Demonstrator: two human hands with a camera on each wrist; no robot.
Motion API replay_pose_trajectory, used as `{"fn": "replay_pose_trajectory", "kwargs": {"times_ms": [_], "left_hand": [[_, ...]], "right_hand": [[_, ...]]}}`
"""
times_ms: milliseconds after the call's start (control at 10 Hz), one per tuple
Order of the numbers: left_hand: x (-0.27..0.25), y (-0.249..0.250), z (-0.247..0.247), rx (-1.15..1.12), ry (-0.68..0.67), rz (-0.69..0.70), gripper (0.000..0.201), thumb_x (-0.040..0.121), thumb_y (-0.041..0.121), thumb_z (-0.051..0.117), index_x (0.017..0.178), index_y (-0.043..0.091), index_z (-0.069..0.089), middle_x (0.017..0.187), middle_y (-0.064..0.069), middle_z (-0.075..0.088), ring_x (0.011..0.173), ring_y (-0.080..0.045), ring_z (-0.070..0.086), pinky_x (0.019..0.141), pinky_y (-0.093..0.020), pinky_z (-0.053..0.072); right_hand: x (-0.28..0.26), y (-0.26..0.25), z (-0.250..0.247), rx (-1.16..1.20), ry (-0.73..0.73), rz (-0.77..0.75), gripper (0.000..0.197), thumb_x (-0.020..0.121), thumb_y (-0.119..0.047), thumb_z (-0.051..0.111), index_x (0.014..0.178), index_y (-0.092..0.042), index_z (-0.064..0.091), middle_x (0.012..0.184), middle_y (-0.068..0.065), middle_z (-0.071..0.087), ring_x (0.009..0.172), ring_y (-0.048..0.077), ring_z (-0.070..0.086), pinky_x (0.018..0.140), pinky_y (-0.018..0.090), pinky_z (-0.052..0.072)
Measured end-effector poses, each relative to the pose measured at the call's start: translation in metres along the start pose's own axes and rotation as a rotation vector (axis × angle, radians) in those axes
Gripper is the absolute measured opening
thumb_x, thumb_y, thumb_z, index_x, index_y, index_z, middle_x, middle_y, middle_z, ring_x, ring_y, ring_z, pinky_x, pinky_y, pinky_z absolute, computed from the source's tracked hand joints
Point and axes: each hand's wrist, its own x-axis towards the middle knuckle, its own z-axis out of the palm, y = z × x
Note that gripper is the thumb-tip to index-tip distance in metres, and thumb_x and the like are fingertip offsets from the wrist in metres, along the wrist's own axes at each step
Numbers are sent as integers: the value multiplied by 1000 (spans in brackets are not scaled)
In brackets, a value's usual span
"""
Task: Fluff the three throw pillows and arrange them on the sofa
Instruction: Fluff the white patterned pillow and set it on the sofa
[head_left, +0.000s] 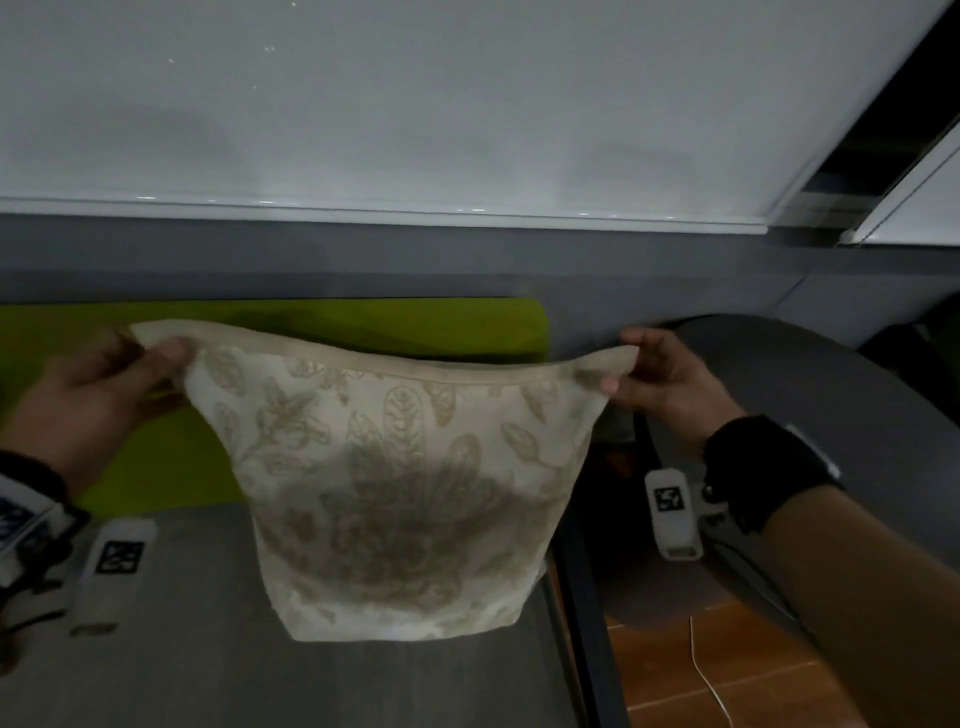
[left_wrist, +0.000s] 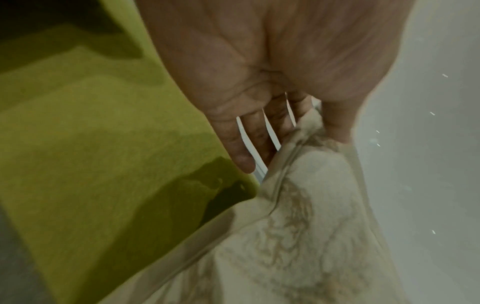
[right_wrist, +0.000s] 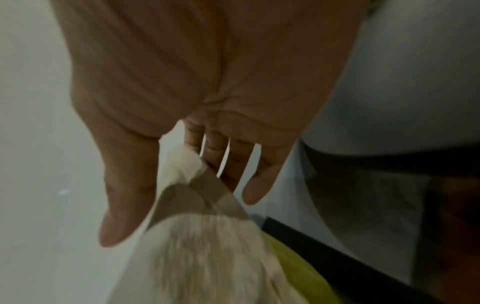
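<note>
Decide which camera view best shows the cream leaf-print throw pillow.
The head view: the whole cream leaf-print throw pillow hangs between left hand and right hand. Each wrist view shows one pinched, blurred corner.

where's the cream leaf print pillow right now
In the head view the pillow hangs mid-frame, held up by its top corners between the left hand and right hand, in front of the green cushion.

A white roller blind (head_left: 415, 104) hangs above the fingers; a thin white cable (head_left: 706, 675) trails over the wooden floor (head_left: 701, 670) below the right-side fingers.
</note>
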Motion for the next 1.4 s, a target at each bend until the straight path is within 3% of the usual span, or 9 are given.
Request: {"fn": "replay_pose_trajectory", "kwargs": {"times_ms": [100, 200, 400, 500, 600, 800, 1000, 1200, 1400], "left_hand": [[-149, 197, -341, -99, 110, -57, 63, 73, 49, 79, 122, 10, 68, 121, -5, 74, 111, -24, 70, 91, -39, 61], [-136, 168, -277, 44, 69, -156, 47, 78, 45, 74, 117, 20, 73, 120, -1, 74, 113, -22, 70, 92, -39, 59], [-134, 150, -288, -142, 271, -127, 63, 83, 55, 73, 135, 20, 63, 132, -3, 69, 121, -25, 66, 87, -48, 59], [-134, 137, -300, -152, 182, -131, 74, 80, 63, 73, 139, 21, 60, 140, -5, 63, 129, -28, 60, 93, -53, 56], [-135, 141, -300, -126, 186, -106, 64, 87, 53, 69, 138, 15, 60, 139, -6, 63, 128, -29, 60, 89, -49, 59], [-131, 141, -301, -137, 298, -89, 79, 79, 67, 69, 139, 18, 59, 138, -3, 65, 123, -28, 64, 85, -48, 60], [-135, 136, -307, -162, 162, -155, 65, 74, 68, 70, 127, 30, 67, 133, 5, 68, 121, -18, 65, 92, -46, 59], [-130, 144, -316, -165, 328, -59, 57, 90, 54, 67, 135, 19, 63, 138, -5, 64, 126, -29, 62, 90, -47, 59], [-155, 150, -287, -172, 362, -129, 45, 97, 53, 57, 130, 22, 63, 130, 1, 68, 124, -23, 64, 89, -38, 61]], "right_hand": [[-18, 19, 26, 137, -26, 168, 58, 63, -15, 91, 116, -20, 70, 113, 9, 77, 106, 30, 74, 82, 43, 61], [-15, 19, 32, 80, 178, 136, 26, 75, -25, 89, 97, -16, 79, 95, 7, 80, 95, 33, 76, 78, 46, 63], [-5, 18, 28, 274, 182, 34, 54, 57, -58, 93, 91, -21, 73, 89, 3, 76, 81, 18, 73, 71, 36, 59], [-15, 26, 28, 376, -114, 142, 64, 68, -22, 94, 126, -15, 66, 123, 16, 72, 112, 35, 71, 91, 51, 59], [-16, 27, 28, 254, -30, 152, 46, 69, -10, 88, 111, -2, 73, 112, 23, 75, 106, 41, 72, 95, 59, 56], [2, 12, 37, 211, 179, -14, 43, 62, -56, 88, 86, -22, 78, 86, 2, 78, 81, 18, 74, 75, 37, 60], [-10, 48, 28, 310, -136, 116, 70, 60, -20, 97, 123, -5, 68, 121, 22, 71, 114, 45, 67, 89, 52, 59], [5, 26, 36, 238, 207, 27, 11, 84, -23, 81, 80, -19, 72, 92, 7, 76, 89, 27, 72, 85, 45, 60], [-18, 60, 50, 355, 119, 151, 65, 75, -52, 87, 130, -25, 65, 129, 5, 70, 120, 31, 67, 97, 52, 57]]}}
